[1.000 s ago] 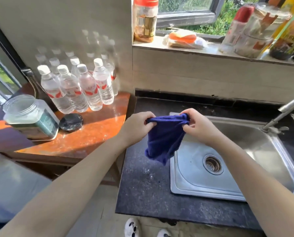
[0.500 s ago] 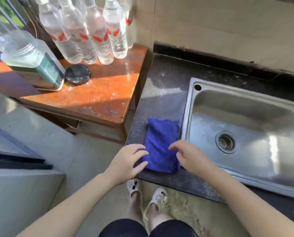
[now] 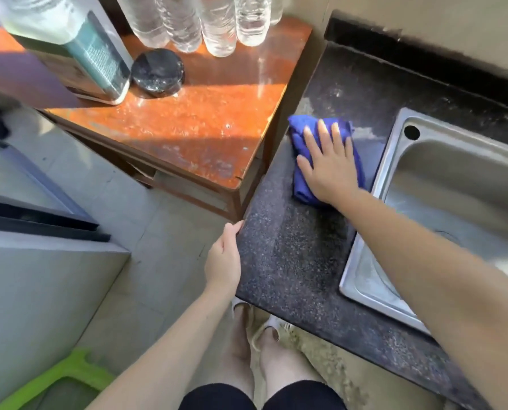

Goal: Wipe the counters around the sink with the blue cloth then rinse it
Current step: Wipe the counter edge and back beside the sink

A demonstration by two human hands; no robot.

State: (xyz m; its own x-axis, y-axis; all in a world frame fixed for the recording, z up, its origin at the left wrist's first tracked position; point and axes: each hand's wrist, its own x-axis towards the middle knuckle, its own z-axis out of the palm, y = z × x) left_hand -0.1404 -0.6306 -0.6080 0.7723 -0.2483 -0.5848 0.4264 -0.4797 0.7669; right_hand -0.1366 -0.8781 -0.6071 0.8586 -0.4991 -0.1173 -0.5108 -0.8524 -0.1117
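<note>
The blue cloth (image 3: 298,184) lies folded on the dark speckled counter (image 3: 291,261), on the strip left of the steel sink (image 3: 454,184). My right hand (image 3: 328,164) lies flat on top of the cloth, fingers straight and spread, pressing it down. Only the cloth's left and far edges show around the hand. My left hand (image 3: 223,258) rests against the counter's left edge, fingers loosely curled at the rim, holding nothing.
An orange wooden side table (image 3: 193,125) abuts the counter's left edge, carrying several water bottles (image 3: 217,25), a large clear jar (image 3: 69,42) and a black lid (image 3: 158,72). A green plastic item (image 3: 57,377) sits on the floor at lower left. My feet stand below the counter's front edge.
The cloth went from held up in both hands to lying on the counter. My right hand now presses it flat farther from me; my left hand let go and moved to the counter's edge.
</note>
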